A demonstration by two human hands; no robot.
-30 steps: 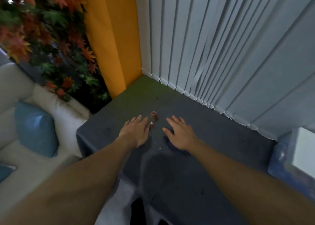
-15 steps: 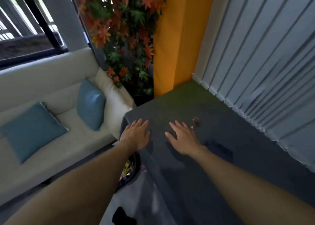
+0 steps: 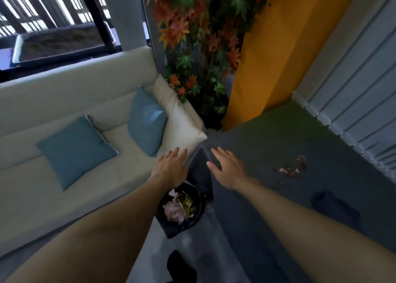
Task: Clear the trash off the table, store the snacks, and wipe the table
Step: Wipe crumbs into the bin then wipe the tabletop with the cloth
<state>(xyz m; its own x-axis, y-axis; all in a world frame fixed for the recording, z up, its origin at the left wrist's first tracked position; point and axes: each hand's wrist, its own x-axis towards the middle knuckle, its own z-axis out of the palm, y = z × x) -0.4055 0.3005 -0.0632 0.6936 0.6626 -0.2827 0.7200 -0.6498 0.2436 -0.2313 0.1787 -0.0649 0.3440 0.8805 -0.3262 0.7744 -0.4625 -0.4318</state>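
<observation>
Two open hands hover at the table's (image 3: 267, 154) corner, fingers spread, gripping nothing: the left hand (image 3: 171, 169) sits just off the edge over the gap by the sofa (image 3: 64, 102), the right hand (image 3: 228, 169) over the dark tabletop. A little heap of reddish scraps (image 3: 289, 169) lies at about 3 o'clock from the right hand, well apart from it, and a dark cloth (image 3: 334, 207) rests at roughly 4 o'clock. The lined trash bin (image 3: 182, 212), already holding wrappers, stands on the floor at 6 o'clock from the left hand, right beside the table edge.

The step in hand looks like getting those scraps into the bin. Best, I judge, to cup the left palm just under the edge above the bin, then sweep the crumbs toward 9 o'clock with the right hand's flat side in one slow pass, so none scatter onto the sofa or floor. The cloth comes afterwards for wiping.
</observation>
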